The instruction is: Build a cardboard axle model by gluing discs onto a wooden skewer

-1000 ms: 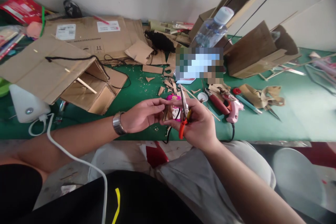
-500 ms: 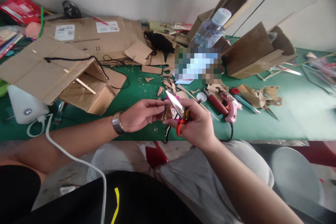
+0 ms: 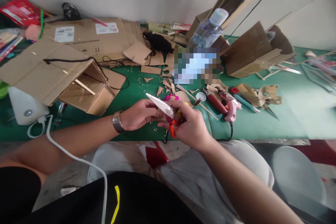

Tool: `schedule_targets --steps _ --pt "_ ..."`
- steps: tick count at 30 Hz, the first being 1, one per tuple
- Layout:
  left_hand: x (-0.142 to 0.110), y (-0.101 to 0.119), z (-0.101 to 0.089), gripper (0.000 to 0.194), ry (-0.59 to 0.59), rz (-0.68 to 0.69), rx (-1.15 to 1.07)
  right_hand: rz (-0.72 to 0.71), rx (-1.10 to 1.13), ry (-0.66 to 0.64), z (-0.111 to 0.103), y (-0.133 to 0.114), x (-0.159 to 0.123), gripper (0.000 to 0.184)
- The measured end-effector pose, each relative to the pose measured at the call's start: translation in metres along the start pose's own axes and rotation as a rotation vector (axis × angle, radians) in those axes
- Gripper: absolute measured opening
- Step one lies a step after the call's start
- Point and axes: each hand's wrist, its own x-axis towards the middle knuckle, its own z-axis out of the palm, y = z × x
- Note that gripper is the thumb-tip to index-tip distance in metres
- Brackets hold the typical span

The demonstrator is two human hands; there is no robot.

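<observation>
Two bare hands (image 3: 165, 120), metal-bladed scissors (image 3: 160, 105)

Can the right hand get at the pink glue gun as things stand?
Probably yes: the glue gun lies nearby on the green table, with just a thin stick's end low between. But the right hand holds scissors, so it would likely need to free its fingers first.
</observation>
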Motion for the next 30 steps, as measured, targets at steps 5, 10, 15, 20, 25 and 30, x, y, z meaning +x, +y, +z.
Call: schedule_targets --steps 5,10,15,20,25,30 --pt "-0.0018 0.0037 0.0 0.025 -0.006 -0.006 -0.013 0.077 0.141 -0.034 -0.004 0.0011 0.0001 0.049" --pt "-0.0007 0.0054 0.0005 0.028 -0.034 -0.035 -0.049 0.086 0.207 -0.032 -0.0038 0.0007 0.0 0.052" --pt "-0.0008 0.005 0.0002 0.03 -0.031 -0.054 -0.059 0.082 0.204 -0.046 -0.005 0.0003 0.0006 0.055" --pt "-0.0009 0.0052 -0.0006 0.033 -0.042 -0.083 -0.066 0.08 0.206 -0.036 -0.0047 -0.0006 -0.0001 0.055" --pt "-0.0007 0.005 -0.0024 0.031 -0.036 -0.075 -0.053 0.081 0.202 -0.029 -0.0047 -0.0016 -0.0004 0.055" --pt "-0.0018 0.0035 -0.003 0.035 0.001 -0.027 -0.004 0.063 0.171 -0.038 -0.006 -0.0013 -0.0007 0.052"
